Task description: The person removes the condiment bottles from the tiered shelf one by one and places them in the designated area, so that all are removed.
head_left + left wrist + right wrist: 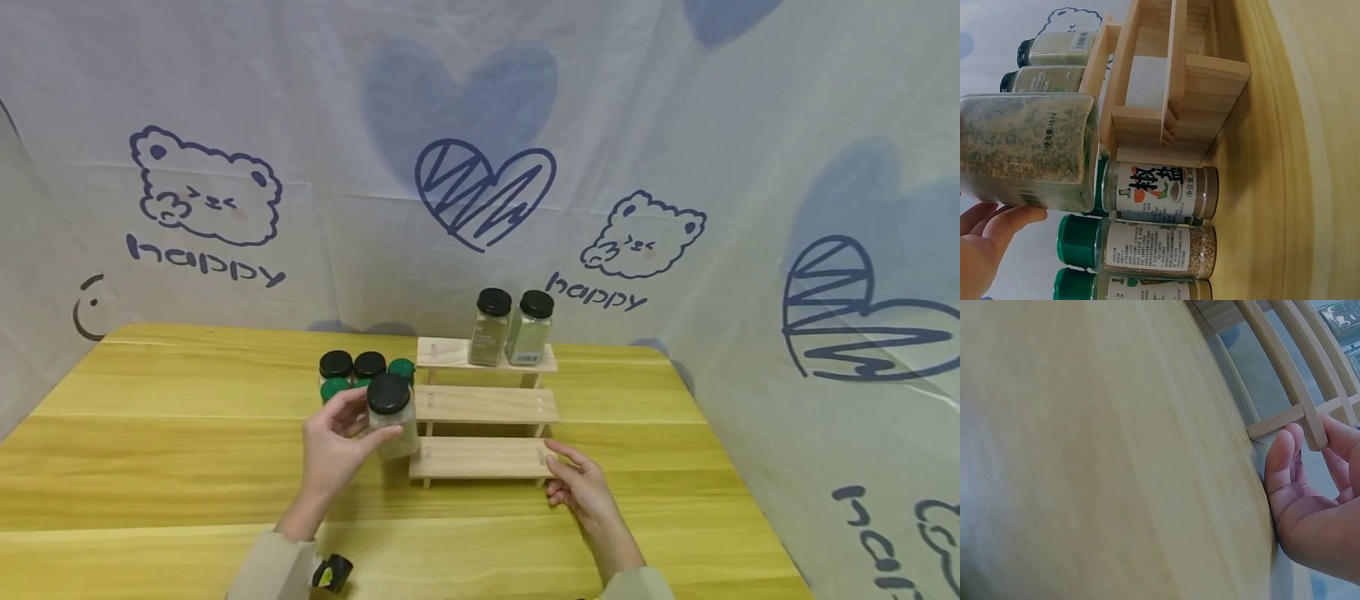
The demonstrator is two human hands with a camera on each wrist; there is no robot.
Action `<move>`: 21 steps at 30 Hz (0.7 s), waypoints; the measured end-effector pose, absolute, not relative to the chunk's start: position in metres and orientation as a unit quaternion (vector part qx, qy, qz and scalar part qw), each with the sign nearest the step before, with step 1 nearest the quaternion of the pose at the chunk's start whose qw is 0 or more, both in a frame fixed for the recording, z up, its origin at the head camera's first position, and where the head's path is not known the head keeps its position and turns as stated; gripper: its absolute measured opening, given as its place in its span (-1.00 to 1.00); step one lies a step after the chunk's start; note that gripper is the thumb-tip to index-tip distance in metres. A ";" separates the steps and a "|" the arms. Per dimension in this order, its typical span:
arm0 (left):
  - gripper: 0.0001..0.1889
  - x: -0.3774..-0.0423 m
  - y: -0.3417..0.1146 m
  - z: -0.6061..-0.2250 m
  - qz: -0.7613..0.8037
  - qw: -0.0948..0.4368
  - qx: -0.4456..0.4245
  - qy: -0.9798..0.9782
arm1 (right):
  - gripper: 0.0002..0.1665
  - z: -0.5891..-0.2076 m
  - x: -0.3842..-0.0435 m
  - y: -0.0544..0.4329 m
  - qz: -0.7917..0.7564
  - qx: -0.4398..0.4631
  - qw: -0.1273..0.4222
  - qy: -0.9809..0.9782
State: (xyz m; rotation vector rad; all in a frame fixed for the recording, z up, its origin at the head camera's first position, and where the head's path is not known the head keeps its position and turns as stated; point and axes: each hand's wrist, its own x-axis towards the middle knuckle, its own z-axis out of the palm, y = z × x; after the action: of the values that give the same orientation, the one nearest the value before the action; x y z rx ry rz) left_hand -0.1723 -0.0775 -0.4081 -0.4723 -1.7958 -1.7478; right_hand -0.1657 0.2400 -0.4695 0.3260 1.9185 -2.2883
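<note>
My left hand (pixel 333 446) grips a clear square spice jar (pixel 395 429) with a black lid, thumb and fingers on its sides. In the left wrist view the jar (pixel 1029 150) holds coarse, speckled seasoning. It is held up at the left end of a three-tier wooden rack (pixel 487 406). My right hand (pixel 588 492) pinches the right end of the rack's lowest shelf (pixel 480 458); the right wrist view shows fingers around that shelf end (pixel 1315 432). Two black-lidded spice jars, one brownish (pixel 489 333) and one pale green (pixel 529 335), stand on the top shelf.
Left of the rack stand several spice bottles with black lids (pixel 336 364) and green lids (pixel 401 367), partly hidden by the held jar. A small black object (pixel 332 573) is by the left sleeve. A printed cloth (pixel 337 100) hangs behind the wooden table (pixel 187 467).
</note>
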 end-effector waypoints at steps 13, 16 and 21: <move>-0.51 -0.171 -0.083 -0.416 -0.670 0.264 -0.165 -0.674 | -0.51 -0.469 -0.167 0.240 -0.762 0.112 0.073 0.634; -0.52 -0.171 -0.085 -0.419 -0.669 0.250 -0.155 -0.683 | -0.52 -0.469 -0.167 0.240 -0.762 0.113 0.073 0.633; -0.51 -0.173 -0.087 -0.425 -0.661 0.214 -0.143 -0.705 | -0.52 -0.470 -0.167 0.241 -0.762 0.108 0.074 0.635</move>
State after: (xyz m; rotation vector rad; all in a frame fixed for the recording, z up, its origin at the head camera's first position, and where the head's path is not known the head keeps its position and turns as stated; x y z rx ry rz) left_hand -0.1731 -0.0873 -0.4251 -0.3972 -1.9560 -1.8349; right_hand -0.1669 0.2407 -0.4698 0.3249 1.9047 -2.2863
